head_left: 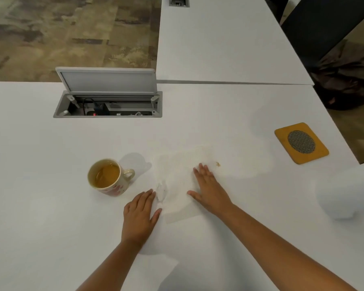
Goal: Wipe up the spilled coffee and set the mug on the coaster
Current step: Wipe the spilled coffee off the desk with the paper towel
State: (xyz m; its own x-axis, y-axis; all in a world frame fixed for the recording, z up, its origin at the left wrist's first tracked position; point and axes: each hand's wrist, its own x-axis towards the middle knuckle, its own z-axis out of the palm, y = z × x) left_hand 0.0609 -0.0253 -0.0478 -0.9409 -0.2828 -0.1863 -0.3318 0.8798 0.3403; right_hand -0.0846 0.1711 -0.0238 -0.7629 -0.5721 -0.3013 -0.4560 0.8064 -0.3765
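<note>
A thin white paper towel (pixel 181 181) with a fine embossed weave lies spread on the smooth white table (pixel 51 227), rumpled into a small ridge along its left edge. The right hand (pixel 208 192) lies flat on it, palm down, fingers splayed and slack, gripping nothing. The left hand (pixel 140 215) also rests open and flat on the table, its fingertips and thumb touching the towel's creased left edge without clasping it. Just past the towel's right edge sits a small brown fleck of coffee (pixel 218 164). Left of the towel, apart from it, the mug (pixel 109 177) stands upright: round, glazed cream with reddish blotches, handle turned right, holding tan coffee well below the rim. The coaster (pixel 301 143) lies well to the right near the table's edge, bare: a rounded mustard-yellow square with a dark mesh disc at its centre. Behind the mug, a rectangular grey metal cable box (pixel 107 103) is sunk in the table, lid tipped up.
</note>
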